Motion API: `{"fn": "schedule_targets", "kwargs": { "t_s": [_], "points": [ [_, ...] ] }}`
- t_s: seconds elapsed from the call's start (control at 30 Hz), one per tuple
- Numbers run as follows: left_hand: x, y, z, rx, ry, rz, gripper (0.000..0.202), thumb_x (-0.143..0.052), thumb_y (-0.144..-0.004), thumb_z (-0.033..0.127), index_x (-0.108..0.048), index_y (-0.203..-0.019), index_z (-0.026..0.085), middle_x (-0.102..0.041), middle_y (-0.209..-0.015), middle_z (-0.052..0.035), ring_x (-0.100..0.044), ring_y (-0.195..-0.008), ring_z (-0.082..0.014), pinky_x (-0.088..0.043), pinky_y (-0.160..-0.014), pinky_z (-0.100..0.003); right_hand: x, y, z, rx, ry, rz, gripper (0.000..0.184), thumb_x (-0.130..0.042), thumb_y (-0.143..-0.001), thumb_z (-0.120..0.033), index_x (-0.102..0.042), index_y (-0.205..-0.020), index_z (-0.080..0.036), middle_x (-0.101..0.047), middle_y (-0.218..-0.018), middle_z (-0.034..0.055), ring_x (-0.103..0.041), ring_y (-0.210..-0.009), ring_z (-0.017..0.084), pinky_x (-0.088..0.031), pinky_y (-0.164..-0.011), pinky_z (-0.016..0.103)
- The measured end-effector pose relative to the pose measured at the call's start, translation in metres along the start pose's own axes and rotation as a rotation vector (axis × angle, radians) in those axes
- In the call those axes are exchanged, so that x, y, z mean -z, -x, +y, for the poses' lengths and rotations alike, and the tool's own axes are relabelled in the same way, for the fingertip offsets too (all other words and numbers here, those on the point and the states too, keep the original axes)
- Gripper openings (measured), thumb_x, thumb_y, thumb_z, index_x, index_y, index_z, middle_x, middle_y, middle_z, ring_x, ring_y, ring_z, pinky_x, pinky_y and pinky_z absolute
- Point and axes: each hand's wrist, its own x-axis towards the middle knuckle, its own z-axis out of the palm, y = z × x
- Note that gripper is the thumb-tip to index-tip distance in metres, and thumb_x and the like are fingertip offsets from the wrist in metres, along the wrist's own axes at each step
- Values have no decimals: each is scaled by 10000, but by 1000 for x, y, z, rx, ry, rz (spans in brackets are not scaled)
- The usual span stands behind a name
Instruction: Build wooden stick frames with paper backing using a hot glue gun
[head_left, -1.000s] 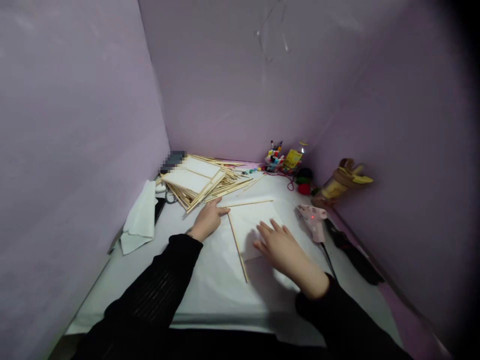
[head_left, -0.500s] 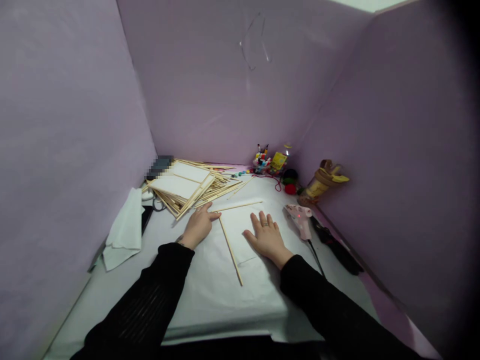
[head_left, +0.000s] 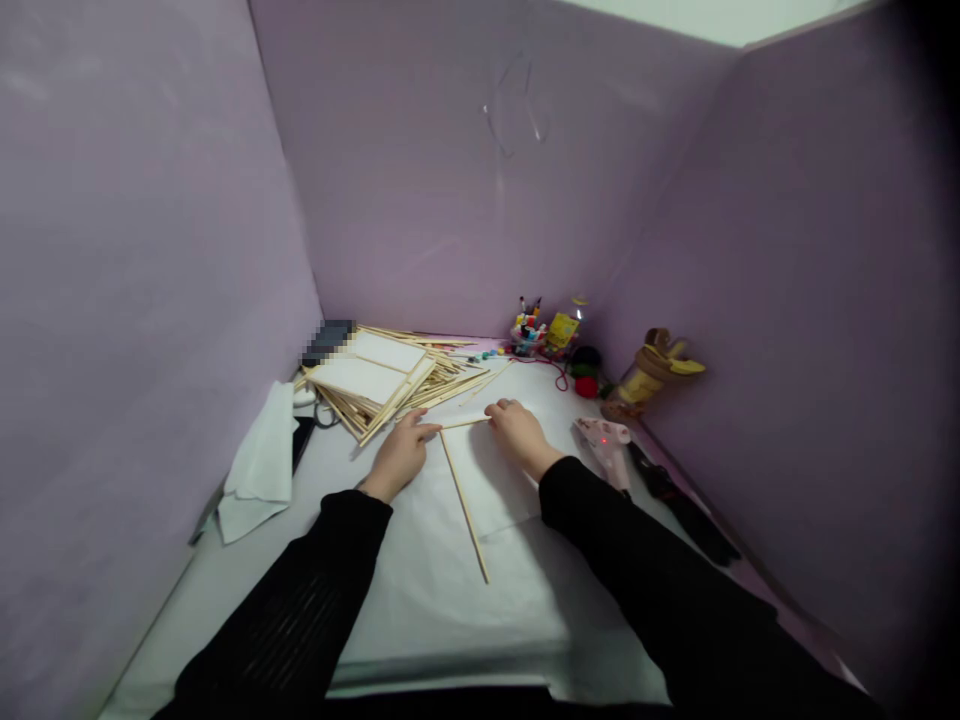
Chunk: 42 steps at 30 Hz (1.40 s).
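Observation:
On a sheet of white paper, one thin wooden stick lies along the far edge. A second wooden stick runs down the left edge, and the two nearly meet at the far left corner. My left hand rests at that corner, its thumb and index finger about the far stick's left end, steadying it. At the other end, my right hand has its fingers curled over the far stick, hiding its tip. Right of that hand lies a pink hot glue gun with a red light on.
At the back left, paper-backed stick frames lie on a pile of loose sticks. A white cloth is on the left. Pens in a cup, red yarn and a yellow-brown container stand back right. Purple walls enclose the table.
My right hand has gone from lying flat and spread on the paper to gripping the far stick's right end. My left hand stays at the corner. The view has shifted slightly.

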Motion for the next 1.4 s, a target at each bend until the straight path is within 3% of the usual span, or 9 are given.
{"fn": "schedule_targets", "kwargs": {
  "t_s": [0.2, 0.47, 0.7, 0.97, 1.07, 1.13, 1.23, 1.3, 1.4],
  "points": [
    [2, -3, 0, 54, 96, 173, 370, -399, -765, 21, -706, -891, 185, -603, -1135, -59, -560, -1079, -171, -457, -978, -340, -8, -31, 1, 44, 39, -44, 248, -406, -911, -271, -609, -1004, -165, -606, -1014, 113, -560, -913, 218, -405, -717, 290],
    [0, -9, 3, 26, 102, 190, 332, -428, -749, 14, -693, -853, 185, -656, -1020, -50, -578, -1020, -180, -462, -960, -340, -15, -32, 7, 3, 99, -86, 309, -321, -947, -278, -590, -1063, -177, -586, -1027, 127, -548, -950, 227, -391, -751, 304],
    [0, -7, 5, 33, 127, 177, 335, -418, -749, 7, -685, -852, 181, -649, -1022, -54, -583, -1003, -181, -480, -933, -344, -2, -64, 13, 16, 141, -49, 325, -343, -912, -180, -602, -1108, -172, -583, -1108, 136, -528, -1011, 228, -385, -789, 304],
    [0, -6, 6, 6, 128, 147, 337, -414, -754, 10, -684, -849, 188, -653, -965, -43, -584, -967, -172, -483, -904, -320, 5, -93, 7, 240, 119, -77, 220, -425, -886, -152, -635, -941, -120, -631, -1053, 168, -509, -1065, 259, -351, -884, 357],
    [1, -6, 6, -2, 123, 141, 335, -413, -753, 12, -684, -845, 187, -654, -955, -41, -588, -950, -169, -481, -895, -316, 22, -92, 14, 238, 44, -48, 144, -488, -843, -145, -622, -896, -136, -647, -993, 152, -538, -1022, 250, -373, -861, 337],
    [1, -7, 6, -4, 129, 158, 327, -416, -756, 16, -681, -847, 185, -653, -960, -44, -590, -944, -168, -483, -888, -313, 42, -85, 19, 178, 7, 44, 208, -405, -876, -136, -578, -993, -136, -618, -1052, 165, -538, -1025, 241, -384, -858, 341],
    [2, -7, 5, -9, 137, 199, 308, -419, -782, 45, -674, -884, 186, -650, -982, -52, -587, -967, -171, -474, -907, -319, 75, -56, 20, 50, -255, 268, 340, -168, -938, -163, -446, -1133, -156, -577, -1102, 155, -562, -917, 187, -437, -777, 325],
    [4, -6, 8, -26, 153, 199, 302, -419, -806, 75, -670, -930, 186, -653, -1002, -57, -582, -997, -176, -458, -933, -333, 92, -23, 18, 9, -863, 361, 252, -211, -943, -262, -434, -1046, -207, -602, -943, 79, -549, -676, 142, -455, -627, 287],
    [13, -2, 26, -55, 213, 163, 282, -442, -832, 143, -669, -995, 186, -660, -1041, -62, -577, -1027, -185, -443, -950, -344, 100, 34, 13, 31, -1568, 118, 129, -480, -852, -349, -438, -865, -227, -571, -722, -10, -480, -498, 97, -392, -478, 227]
  ]
}}
